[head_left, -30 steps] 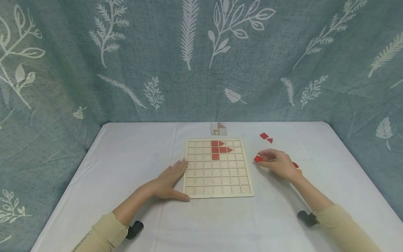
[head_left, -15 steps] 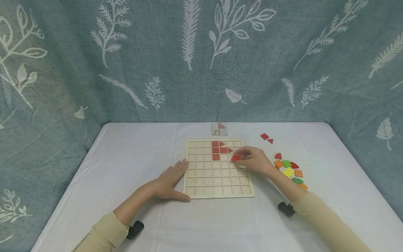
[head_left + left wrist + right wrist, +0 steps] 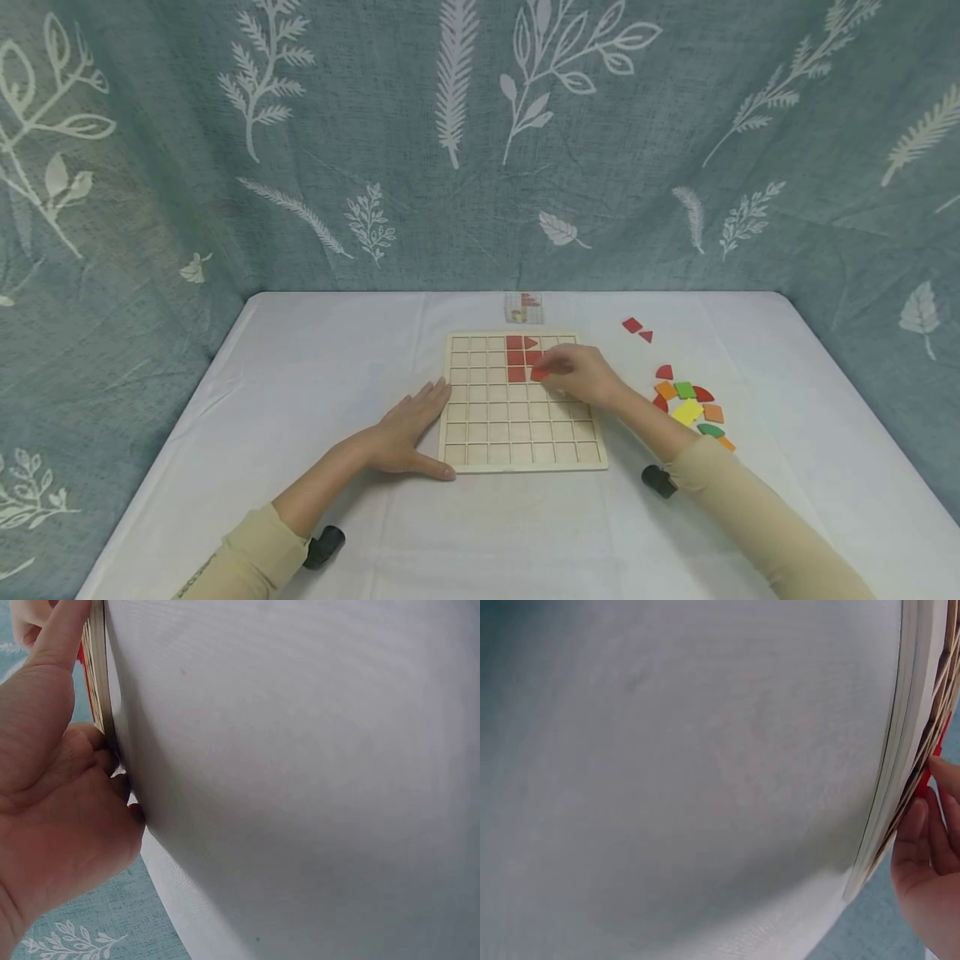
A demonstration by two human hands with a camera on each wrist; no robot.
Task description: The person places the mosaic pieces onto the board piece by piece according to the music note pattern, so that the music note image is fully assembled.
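A wooden grid board point(image 3: 480, 454) lies mid-table, with red square tiles point(image 3: 515, 357) and a red triangle tile point(image 3: 531, 342) set in its upper cells. My right hand point(image 3: 581, 375) reaches over the board and pinches a red square tile point(image 3: 538, 374) at the cell right of the lowest red square. In the right wrist view its thumb and fingers hold the red tile point(image 3: 923, 782) at the board's surface. My left hand point(image 3: 408, 429) lies spread along the board's left edge, fingertips and thumb touching the frame. The left wrist view shows this hand point(image 3: 60, 780) against the board's side.
A small picture card point(image 3: 523, 307) lies behind the board. To the right are a loose red square point(image 3: 632, 325), a red triangle point(image 3: 646, 337) and a cluster of coloured tiles, among them a yellow piece point(image 3: 686, 412). A patterned curtain point(image 3: 480, 208) hangs behind the white table.
My right hand has carried the red tile leftward from beside the board to a cell beside the lowest red square. The left hand has stayed at the board's edge.
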